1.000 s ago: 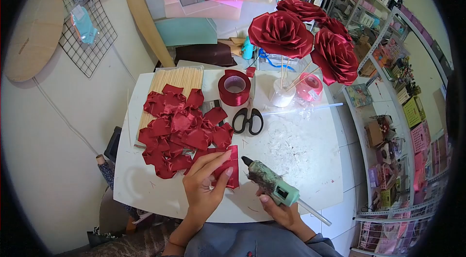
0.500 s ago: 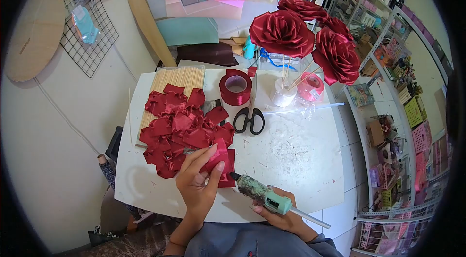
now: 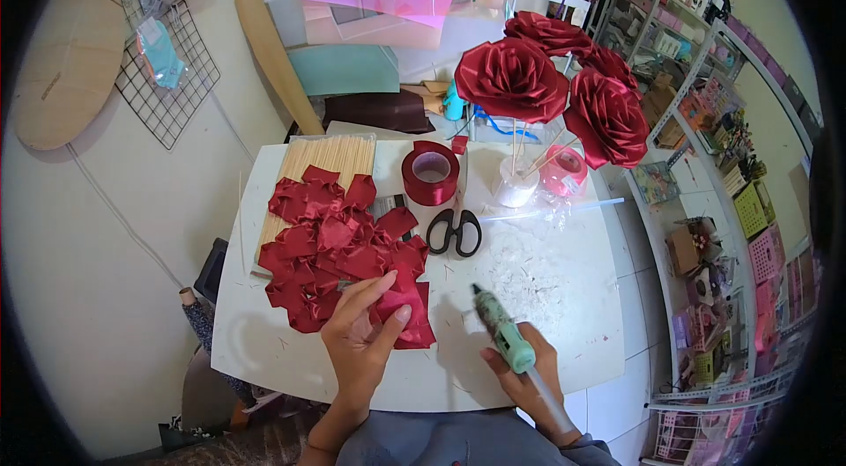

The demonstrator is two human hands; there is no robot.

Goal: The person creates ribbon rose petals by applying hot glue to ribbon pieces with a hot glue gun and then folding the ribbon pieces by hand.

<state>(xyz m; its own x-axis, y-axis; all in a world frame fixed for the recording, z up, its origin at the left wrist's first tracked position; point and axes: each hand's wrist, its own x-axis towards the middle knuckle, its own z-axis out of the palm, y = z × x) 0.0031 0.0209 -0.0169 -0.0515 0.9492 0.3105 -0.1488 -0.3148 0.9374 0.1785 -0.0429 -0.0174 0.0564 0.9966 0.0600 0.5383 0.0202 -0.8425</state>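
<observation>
My left hand pinches a folded piece of red satin ribbon between thumb and fingers, at the lower right of a heap of red satin petals. To its right, my right hand is wrapped round a green glue gun, its dark nozzle pointing up and left, away from the ribbon. Flat red ribbon lies partly beneath the held piece. Black-handled scissors rest above the hands, below a roll of red ribbon.
Large red ribbon roses on sticks stand in a white holder at the back right of the white table. A pink roll is beside it. Wooden sticks lie behind the petals. Shelves line the right side.
The right hand and glue gun have moved right, away from the left hand, and the nozzle has swung upward. The left hand still pinches the ribbon. The view has tilted slightly.
</observation>
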